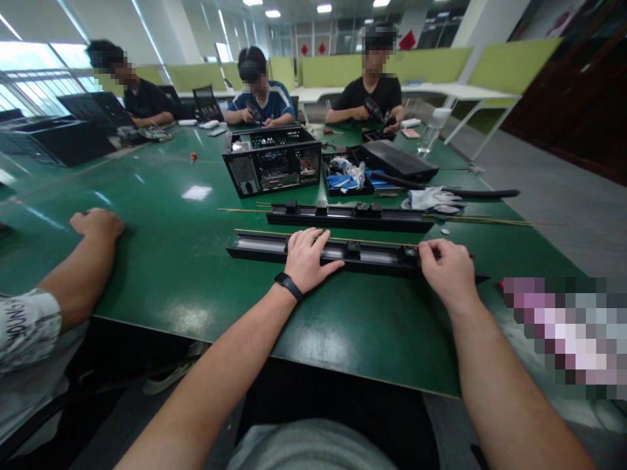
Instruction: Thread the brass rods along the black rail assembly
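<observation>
"Yellow-green partitions [382, 72] are running across the back of the room, aren't they?"

"Yes, and a big green table [171, 254] is spreading out before them. A person in blue [264, 101] is sitting at its far side between two people in black [147, 98]."

"What is standing in the middle?"

"An open computer case [272, 170], lying nearer us than they are. Two long black rails are stretching sideways on our side of it: the rear rail [343, 219] just beyond, the front rail [377, 265] close to the wearer."

"And the wearer's hands?"

"Left hand [308, 258] is resting palm down across the front rail, left of its middle, fingers reaching over and thumb spreading apart. Right hand [448, 264] is sitting at the rail's right end, fingers curling in, thumb and forefinger meeting. I cannot tell whether they are clamping anything."

"What smaller things are showing?"

"White gloves [435, 199] are lying beyond the rear rail's right end. Small black blocks are sitting in the front rail, one [353, 249] between the hands. A thin brass-coloured rod [372, 241] is running along its far edge, and a white disc [445, 232] is lying just beyond the right hand."
</observation>
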{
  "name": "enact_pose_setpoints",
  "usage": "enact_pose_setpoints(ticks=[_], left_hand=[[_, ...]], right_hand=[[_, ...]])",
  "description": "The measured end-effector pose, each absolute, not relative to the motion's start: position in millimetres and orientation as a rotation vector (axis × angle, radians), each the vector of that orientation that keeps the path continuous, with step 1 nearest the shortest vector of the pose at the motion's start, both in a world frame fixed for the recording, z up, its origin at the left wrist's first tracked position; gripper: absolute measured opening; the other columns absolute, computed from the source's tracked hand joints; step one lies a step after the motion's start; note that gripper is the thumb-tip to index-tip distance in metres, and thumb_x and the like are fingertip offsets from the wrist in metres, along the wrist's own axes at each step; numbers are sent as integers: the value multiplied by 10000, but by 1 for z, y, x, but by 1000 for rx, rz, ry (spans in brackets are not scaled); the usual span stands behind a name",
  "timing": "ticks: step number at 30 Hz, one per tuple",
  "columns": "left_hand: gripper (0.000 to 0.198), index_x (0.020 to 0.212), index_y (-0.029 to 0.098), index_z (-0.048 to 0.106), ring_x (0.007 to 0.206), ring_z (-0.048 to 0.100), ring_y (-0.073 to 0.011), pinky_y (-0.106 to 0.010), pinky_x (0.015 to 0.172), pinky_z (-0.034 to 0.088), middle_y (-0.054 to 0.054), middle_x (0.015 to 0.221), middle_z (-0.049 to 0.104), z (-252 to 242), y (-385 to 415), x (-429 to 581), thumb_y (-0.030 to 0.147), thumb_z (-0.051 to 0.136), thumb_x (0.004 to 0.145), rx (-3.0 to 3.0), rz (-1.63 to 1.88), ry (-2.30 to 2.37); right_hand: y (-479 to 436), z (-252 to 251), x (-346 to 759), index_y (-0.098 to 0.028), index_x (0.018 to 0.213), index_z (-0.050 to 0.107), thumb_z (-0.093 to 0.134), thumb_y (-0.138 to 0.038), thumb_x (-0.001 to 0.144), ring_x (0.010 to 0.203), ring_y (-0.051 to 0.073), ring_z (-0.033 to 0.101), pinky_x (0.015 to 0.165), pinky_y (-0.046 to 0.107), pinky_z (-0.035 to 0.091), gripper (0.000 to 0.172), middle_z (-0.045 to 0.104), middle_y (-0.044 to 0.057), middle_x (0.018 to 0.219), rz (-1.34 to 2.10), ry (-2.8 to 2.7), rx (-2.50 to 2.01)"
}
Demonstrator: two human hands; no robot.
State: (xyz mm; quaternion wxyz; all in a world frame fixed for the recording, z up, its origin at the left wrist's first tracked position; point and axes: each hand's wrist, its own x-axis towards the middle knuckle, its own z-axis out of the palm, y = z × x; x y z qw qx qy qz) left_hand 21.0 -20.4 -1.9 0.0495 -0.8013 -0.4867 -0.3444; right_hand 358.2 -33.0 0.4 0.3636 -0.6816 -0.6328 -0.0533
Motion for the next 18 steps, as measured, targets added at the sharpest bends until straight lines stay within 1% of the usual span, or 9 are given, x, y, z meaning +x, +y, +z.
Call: enact_pose_setpoints(ticks=[5,14,16,18], left_hand=[[706,1445,219,657,1409,587,-364,-541,1238,369,-161,1439,682,-2,-21,20,565,868,867,-2451,-1043,-1490],[720,1442,198,655,1402,585,-361,-527,1232,370,-163,1438,681,-4,-20,20,584,859,870,-2446,-1034,-1484],[715,1437,193,658,1397,590,-362,-529,1229,371,-166,1434,683,-4,-20,20,580,860,871,-2441,-1041,-1478],[710,1436,197,659,1394,593,-362,-530,1227,375,-165,1432,684,-4,-20,20,574,862,871,-2440,-1047,-1478]], right_hand=[[-34,4,356,-262,828,671,523,-462,972,945,314,615,909,472,481,287,743,122,932,-87,-1641,-1709],[-35,7,355,-251,831,688,544,-479,949,968,318,629,929,476,484,295,744,130,946,-45,-1612,-1741],[-37,7,355,-244,874,721,554,-459,936,969,319,635,921,473,493,279,746,131,942,-33,-1599,-1748],[-38,8,356,-236,981,764,567,-424,919,968,318,647,907,466,505,279,751,125,940,8,-1593,-1743]])
